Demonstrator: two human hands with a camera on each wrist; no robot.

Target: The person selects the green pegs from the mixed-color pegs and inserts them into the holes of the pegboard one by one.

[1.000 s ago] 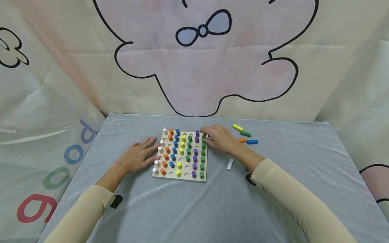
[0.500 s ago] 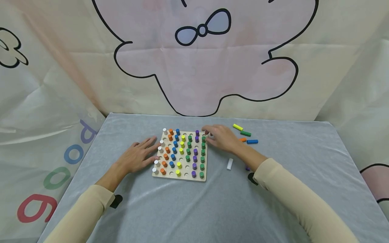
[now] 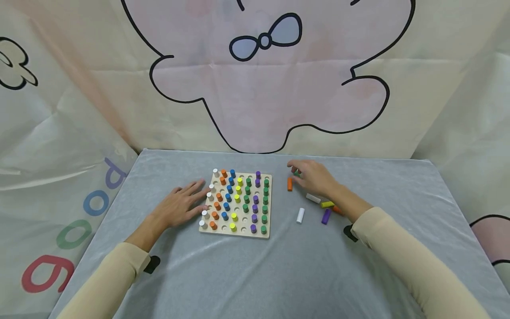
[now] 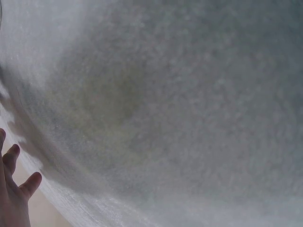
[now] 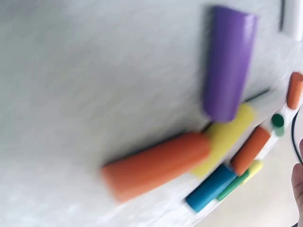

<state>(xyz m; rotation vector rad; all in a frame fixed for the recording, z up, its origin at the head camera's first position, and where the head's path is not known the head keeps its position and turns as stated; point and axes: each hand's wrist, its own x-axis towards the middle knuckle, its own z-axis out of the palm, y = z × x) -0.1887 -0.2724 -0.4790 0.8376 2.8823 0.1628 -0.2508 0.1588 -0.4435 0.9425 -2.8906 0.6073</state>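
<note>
A wooden peg board (image 3: 236,204) is being steadied near the middle of a grey cloth-covered table (image 3: 239,274), rows of white, orange, blue, yellow, green and purple pegs standing upright in its holes. The left hand (image 3: 179,206) is being laid flat on the cloth at the board's left edge, fingers straight and spread, their tips touching that edge; nothing is being gripped by it (only a sliver of palm and fingers is being caught by the left wrist view).

The right hand (image 3: 314,177) is being held over the cloth to the right of the board, toward the table's far edge, fingers curled downward. Something green (image 3: 296,173) is being glimpsed at its fingertips, but whether it is being pinched cannot be told. An orange peg (image 3: 289,184) is lying just beside that hand, between it and the board.

Nearer the table's right side, loose pegs are lying scattered by the wrist: a grey-white one (image 3: 313,198), a yellow one (image 3: 327,204), a purple one (image 3: 326,216) and a white one (image 3: 300,215).
</note>
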